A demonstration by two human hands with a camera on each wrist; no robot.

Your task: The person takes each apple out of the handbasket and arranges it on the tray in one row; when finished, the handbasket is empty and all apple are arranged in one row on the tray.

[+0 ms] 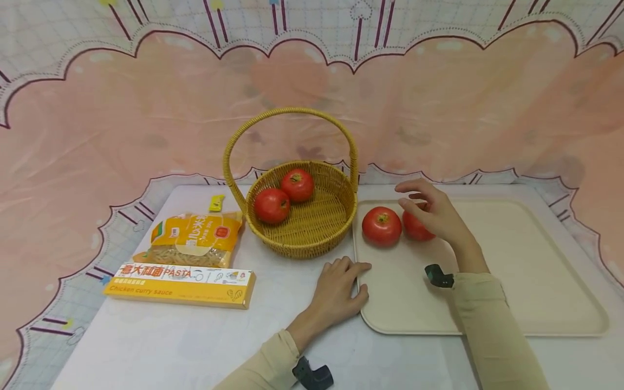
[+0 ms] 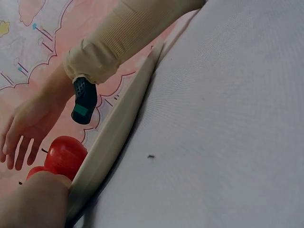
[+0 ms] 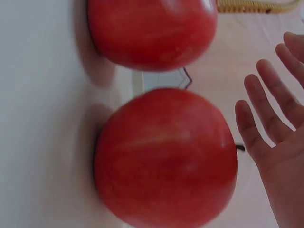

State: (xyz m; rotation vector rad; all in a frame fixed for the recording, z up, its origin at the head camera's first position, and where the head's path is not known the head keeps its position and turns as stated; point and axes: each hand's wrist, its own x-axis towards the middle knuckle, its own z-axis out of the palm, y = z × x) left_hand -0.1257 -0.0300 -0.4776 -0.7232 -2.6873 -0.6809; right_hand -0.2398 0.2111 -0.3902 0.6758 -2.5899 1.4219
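My right hand [image 1: 439, 214] hovers over the right-hand apple [image 1: 416, 226] on a beige tray [image 1: 531, 265], fingers spread and nothing held. In the right wrist view its fingers are extended beside the stem of the nearer apple [image 3: 164, 159]. Another red apple [image 1: 382, 230] sits just to the left on the same tray. My left hand [image 1: 336, 292] rests at the tray's left edge, with its thumb and forefinger over the rim. Two more apples, one in front [image 1: 271, 206] and one behind [image 1: 297, 185], lie in the left half of a woven basket [image 1: 302, 246].
Left of the basket lie an orange-yellow bag of pasta [image 1: 195, 238], a long pasta box [image 1: 180, 286] and a small yellow packet [image 1: 216, 203]. The basket's tall hoop handle [image 1: 292, 111] stands upright. A patterned cloth [image 1: 195, 119] hangs behind the white table [image 1: 161, 346].
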